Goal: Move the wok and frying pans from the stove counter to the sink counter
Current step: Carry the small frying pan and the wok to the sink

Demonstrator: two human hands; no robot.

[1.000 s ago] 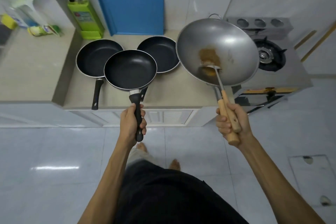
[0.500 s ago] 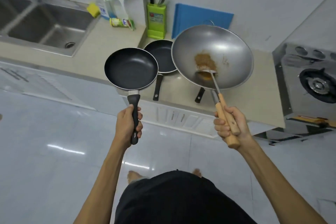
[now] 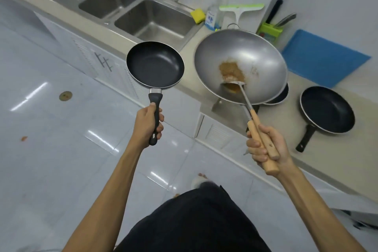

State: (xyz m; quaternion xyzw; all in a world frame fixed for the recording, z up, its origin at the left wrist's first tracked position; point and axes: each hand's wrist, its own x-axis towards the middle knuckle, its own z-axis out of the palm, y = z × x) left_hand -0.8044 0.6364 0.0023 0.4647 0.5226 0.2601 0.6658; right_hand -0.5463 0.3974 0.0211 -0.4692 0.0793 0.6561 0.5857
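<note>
Carrying a frying pan [image 3: 155, 65] clenched in the left hand [image 3: 147, 124] near the sink [image 3: 152, 19], wok [image 3: 241, 65] and spatula [image 3: 243, 96] handles bunched in the right hand [image 3: 266, 145]: that loose spatula could slip, tipping residue onto the worktop [image 3: 190, 55].

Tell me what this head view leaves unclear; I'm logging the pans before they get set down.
- Third black frying pan: mostly hidden under the steel wok; only a rim sliver shows.
- Wok's wooden handle: inside the right hand alongside the wooden-handled metal spatula, so the grip on each is hard to separate.
- Clear soap bottle: label too small to read.
- Faucets: cut off by the top edge.
</note>
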